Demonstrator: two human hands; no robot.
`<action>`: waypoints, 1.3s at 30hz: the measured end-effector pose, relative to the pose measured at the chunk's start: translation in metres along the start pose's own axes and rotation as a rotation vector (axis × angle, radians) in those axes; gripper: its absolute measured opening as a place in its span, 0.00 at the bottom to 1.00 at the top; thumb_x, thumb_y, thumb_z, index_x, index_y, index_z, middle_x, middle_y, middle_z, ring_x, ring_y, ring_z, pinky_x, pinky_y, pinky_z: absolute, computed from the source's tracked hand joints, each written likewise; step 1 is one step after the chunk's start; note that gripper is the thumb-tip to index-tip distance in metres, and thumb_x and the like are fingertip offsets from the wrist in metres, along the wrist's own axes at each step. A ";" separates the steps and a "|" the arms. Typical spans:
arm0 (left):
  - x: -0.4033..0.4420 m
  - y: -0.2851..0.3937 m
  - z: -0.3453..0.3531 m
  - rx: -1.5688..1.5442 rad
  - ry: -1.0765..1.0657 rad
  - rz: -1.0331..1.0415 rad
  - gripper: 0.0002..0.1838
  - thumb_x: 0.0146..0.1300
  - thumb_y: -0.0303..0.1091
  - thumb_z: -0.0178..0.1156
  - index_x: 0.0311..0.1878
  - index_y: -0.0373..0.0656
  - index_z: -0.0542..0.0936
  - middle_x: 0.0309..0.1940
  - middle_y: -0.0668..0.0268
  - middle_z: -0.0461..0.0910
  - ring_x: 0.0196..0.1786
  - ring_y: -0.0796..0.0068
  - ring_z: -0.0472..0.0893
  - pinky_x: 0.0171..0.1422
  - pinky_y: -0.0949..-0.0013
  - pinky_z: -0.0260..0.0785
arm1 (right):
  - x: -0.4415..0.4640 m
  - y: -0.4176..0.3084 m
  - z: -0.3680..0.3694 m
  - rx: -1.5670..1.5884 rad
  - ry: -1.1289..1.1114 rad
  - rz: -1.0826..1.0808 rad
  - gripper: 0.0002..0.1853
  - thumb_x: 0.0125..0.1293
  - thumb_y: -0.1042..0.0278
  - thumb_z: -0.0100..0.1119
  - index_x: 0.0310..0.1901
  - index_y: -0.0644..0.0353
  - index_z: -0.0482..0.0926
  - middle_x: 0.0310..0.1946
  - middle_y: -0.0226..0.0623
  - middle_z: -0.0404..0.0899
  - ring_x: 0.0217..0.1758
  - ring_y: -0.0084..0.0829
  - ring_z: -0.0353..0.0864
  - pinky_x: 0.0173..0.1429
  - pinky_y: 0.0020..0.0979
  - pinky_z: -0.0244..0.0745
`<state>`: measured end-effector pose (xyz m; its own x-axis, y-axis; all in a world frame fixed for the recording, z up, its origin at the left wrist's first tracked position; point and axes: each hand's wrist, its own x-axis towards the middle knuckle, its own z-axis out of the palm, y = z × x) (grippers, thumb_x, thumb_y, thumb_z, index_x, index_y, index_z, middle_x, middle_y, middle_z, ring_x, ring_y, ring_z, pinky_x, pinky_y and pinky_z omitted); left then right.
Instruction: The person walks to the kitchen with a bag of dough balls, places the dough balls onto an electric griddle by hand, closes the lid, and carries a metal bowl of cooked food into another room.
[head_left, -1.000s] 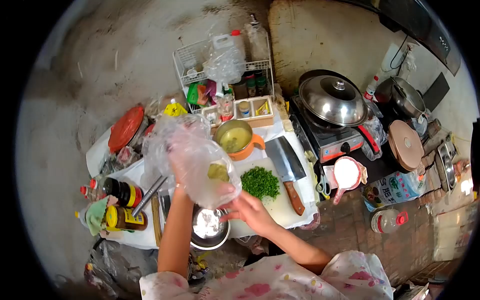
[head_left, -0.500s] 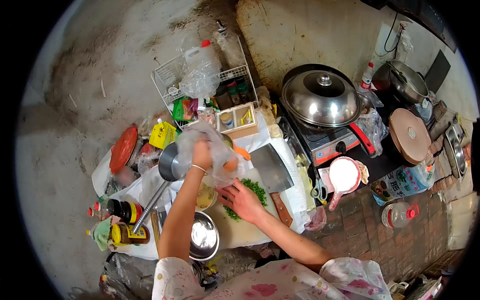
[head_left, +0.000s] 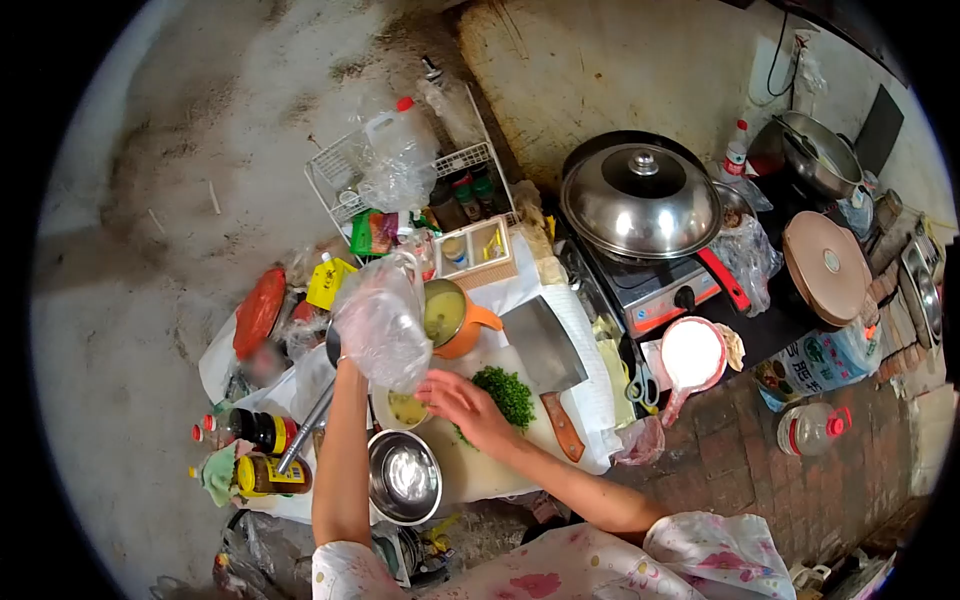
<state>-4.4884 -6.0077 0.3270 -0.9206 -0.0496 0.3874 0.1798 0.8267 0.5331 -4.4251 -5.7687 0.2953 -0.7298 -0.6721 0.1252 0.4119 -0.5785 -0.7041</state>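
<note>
A crumpled clear plastic bag (head_left: 385, 318) is held up by my left hand (head_left: 352, 345), whose fingers are hidden behind or inside the film. Just below the bag's lower edge, my right hand (head_left: 470, 412) has its fingers stretched out and holds nothing. Beneath that hand lies chopped green herb (head_left: 508, 393) on a pale cutting board (head_left: 475, 470). A cleaver (head_left: 545, 350) with a wooden handle rests across the board's far side. Behind the bag stands an orange pot (head_left: 465, 335) with yellowish liquid. A small bowl (head_left: 402, 408) of yellowish contents is partly covered near my hands.
A steel bowl (head_left: 405, 475) sits at the near edge. Left of it are a saucepan handle (head_left: 308, 425) and sauce jars (head_left: 272, 474). To the right stand scissors (head_left: 640, 385), a pink pan of white powder (head_left: 692, 355) and a lidded wok (head_left: 642, 205) on a cooker.
The plastic bag and my left hand have shifted left and slightly down, uncovering the orange pot. My right hand has moved slightly down, still outstretched.
</note>
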 end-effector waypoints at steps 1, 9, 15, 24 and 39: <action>-0.007 0.004 -0.005 -0.114 0.044 -0.044 0.16 0.58 0.33 0.51 0.49 0.36 0.73 0.44 0.57 0.76 0.46 0.59 0.75 0.56 0.65 0.63 | -0.004 -0.004 0.007 0.003 -0.013 0.001 0.22 0.66 0.62 0.47 0.58 0.63 0.60 0.51 0.41 0.70 0.55 0.30 0.70 0.55 0.29 0.66; -0.079 0.065 -0.031 -1.052 0.368 -0.397 0.15 0.58 0.32 0.52 0.48 0.37 0.73 0.43 0.58 0.76 0.45 0.62 0.75 0.55 0.66 0.64 | -0.050 -0.024 0.053 -0.741 -0.268 -0.431 0.21 0.60 0.67 0.55 0.54 0.64 0.66 0.50 0.45 0.70 0.50 0.43 0.72 0.52 0.34 0.69; -0.133 0.108 -0.020 -1.289 0.415 -0.439 0.14 0.58 0.32 0.52 0.47 0.37 0.73 0.42 0.60 0.77 0.44 0.64 0.75 0.54 0.66 0.65 | -0.093 -0.046 0.050 -0.674 -0.141 -0.333 0.13 0.58 0.72 0.57 0.45 0.65 0.73 0.36 0.38 0.75 0.32 0.27 0.77 0.35 0.25 0.72; -0.213 0.163 0.050 -1.487 0.254 -0.532 0.13 0.58 0.31 0.53 0.46 0.38 0.74 0.41 0.62 0.77 0.43 0.67 0.75 0.53 0.68 0.66 | -0.200 -0.057 0.006 -0.596 0.235 -0.036 0.10 0.64 0.72 0.49 0.45 0.66 0.73 0.32 0.32 0.77 0.28 0.17 0.75 0.33 0.19 0.70; -0.240 0.348 0.223 -1.557 -0.356 -0.729 0.11 0.59 0.30 0.54 0.44 0.40 0.74 0.39 0.65 0.77 0.42 0.72 0.76 0.51 0.70 0.68 | -0.398 -0.189 -0.193 -0.915 1.060 -0.323 0.23 0.58 0.63 0.59 0.52 0.67 0.70 0.46 0.42 0.74 0.48 0.29 0.74 0.48 0.28 0.70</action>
<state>-4.2825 -5.5831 0.2520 -0.9432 0.1574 -0.2925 -0.3283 -0.5755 0.7491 -4.3182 -5.3030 0.2431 -0.9443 0.3195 0.0796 -0.0389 0.1318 -0.9905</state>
